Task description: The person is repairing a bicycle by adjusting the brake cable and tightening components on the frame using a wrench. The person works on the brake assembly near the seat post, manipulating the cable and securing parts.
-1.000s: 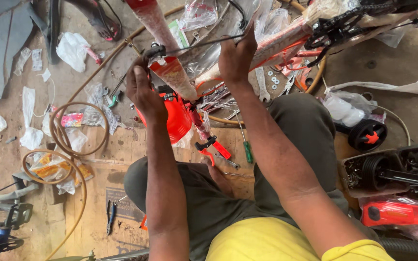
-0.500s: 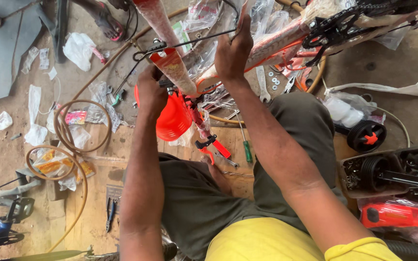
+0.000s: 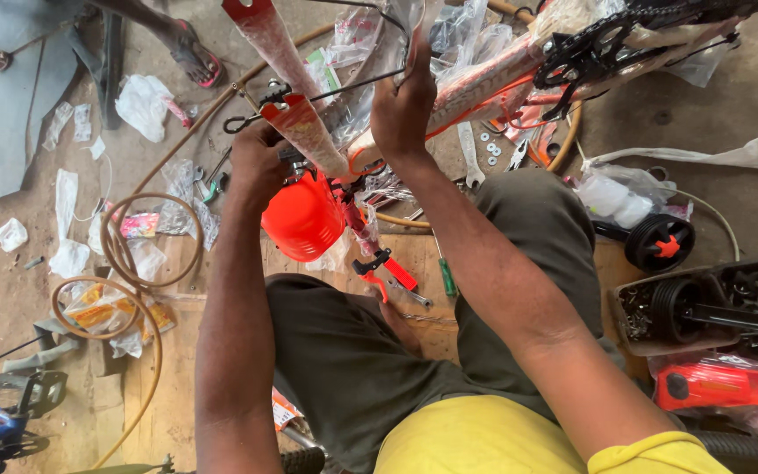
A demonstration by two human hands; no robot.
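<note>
A small bicycle frame (image 3: 484, 75), wrapped in clear plastic, lies upside down above my knees. My left hand (image 3: 261, 162) grips the rear part of it, by the brake arm and the wrapped stay (image 3: 313, 140). My right hand (image 3: 405, 105) presses on the wrapped tube beside a thin black cable (image 3: 353, 83). An orange plastic guard (image 3: 304, 219) hangs just below my left hand. The black chainring (image 3: 585, 48) sits at the frame's upper right.
Orange-handled pliers (image 3: 383, 268) and a green screwdriver (image 3: 446, 276) lie on the board between my knees. A black training wheel (image 3: 660, 241) and a tray of parts (image 3: 712, 307) sit to the right. Coiled rims (image 3: 129, 263), plastic scraps and another person's sandalled foot (image 3: 186, 48) are at left.
Both hands have shifted slightly on the frame; my left hand moved up closer to the brake arm. The view has tilted a little.
</note>
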